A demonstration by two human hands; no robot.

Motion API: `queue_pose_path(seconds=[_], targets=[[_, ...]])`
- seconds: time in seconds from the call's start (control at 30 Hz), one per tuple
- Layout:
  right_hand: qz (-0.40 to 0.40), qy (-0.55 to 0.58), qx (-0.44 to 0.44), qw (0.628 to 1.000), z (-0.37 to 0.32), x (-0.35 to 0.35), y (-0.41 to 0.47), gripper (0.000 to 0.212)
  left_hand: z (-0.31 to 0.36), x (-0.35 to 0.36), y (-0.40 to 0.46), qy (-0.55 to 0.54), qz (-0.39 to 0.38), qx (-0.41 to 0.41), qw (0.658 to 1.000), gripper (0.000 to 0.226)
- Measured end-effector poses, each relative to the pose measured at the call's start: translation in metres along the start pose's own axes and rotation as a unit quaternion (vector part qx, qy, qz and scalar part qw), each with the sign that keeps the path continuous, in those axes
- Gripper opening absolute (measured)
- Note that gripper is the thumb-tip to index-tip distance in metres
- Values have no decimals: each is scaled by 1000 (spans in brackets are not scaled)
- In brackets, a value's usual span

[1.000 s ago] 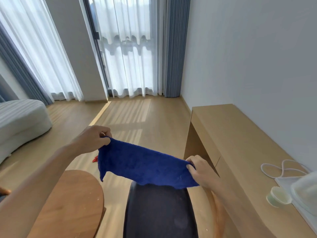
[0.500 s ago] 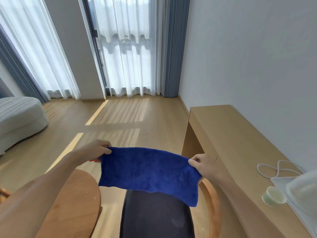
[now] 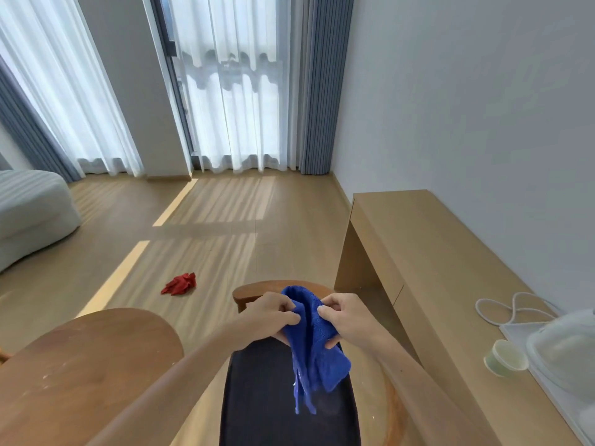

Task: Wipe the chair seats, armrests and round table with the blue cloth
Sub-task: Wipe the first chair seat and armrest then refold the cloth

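Both hands hold the blue cloth [image 3: 314, 339] bunched together above the chair. My left hand [image 3: 272, 315] pinches its left side and my right hand [image 3: 346, 320] grips its right side; folds hang down between them. Below is the chair's dark seat [image 3: 264, 407], with its curved wooden armrest [image 3: 251, 291] showing behind my hands. The round wooden table [image 3: 80, 368], speckled with pale marks, sits at the lower left under my left forearm.
A long wooden desk [image 3: 428, 252] runs along the right wall, carrying a white cable [image 3: 512, 309], a paper cup [image 3: 504, 357] and a translucent lidded container [image 3: 566, 349]. A red cloth [image 3: 180, 283] lies on the floor. A white sofa [image 3: 29, 214] stands at left.
The cloth was stretched flat between my two hands; my hands have come together and the cloth is now folded and bunched between them. The red cloth on the floor has come into view.
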State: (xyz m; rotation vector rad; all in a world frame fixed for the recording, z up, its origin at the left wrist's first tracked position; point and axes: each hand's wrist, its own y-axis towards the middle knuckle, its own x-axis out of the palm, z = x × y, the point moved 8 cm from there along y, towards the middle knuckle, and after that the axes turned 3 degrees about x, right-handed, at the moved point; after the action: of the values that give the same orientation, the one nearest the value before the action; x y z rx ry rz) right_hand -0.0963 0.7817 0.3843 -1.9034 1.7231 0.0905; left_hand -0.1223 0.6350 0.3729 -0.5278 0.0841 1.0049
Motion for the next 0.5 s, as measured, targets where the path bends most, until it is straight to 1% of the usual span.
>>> queue_pose_path(seconds=[0.07,0.13,0.2,0.27,0.37,0.43,0.5], targets=[[-9,3,-13,1000,-5,2,-4,16,7,10,1,-11,-11,10,1000,11],[-7,1,-23,1000,-8,-2,-6,20,11,14,1,-30,-24,13,999,19],[-19,3,-23,1000,-7,-3,-7,22,16,18,-2,-82,-63,19,994,28],[-50,-2,-26,998,-6,-2,-8,27,20,22,-6,-118,-97,33,988,28],[-84,-57,-59,993,-10,2,-13,42,25,26,-10,-98,-130,57,985,29],[-64,-97,-85,990,-12,1,-14,45,26,27,-9,-89,-135,65,985,33],[-20,-143,-116,983,-14,-3,-12,41,25,26,-9,-87,-130,66,985,30]])
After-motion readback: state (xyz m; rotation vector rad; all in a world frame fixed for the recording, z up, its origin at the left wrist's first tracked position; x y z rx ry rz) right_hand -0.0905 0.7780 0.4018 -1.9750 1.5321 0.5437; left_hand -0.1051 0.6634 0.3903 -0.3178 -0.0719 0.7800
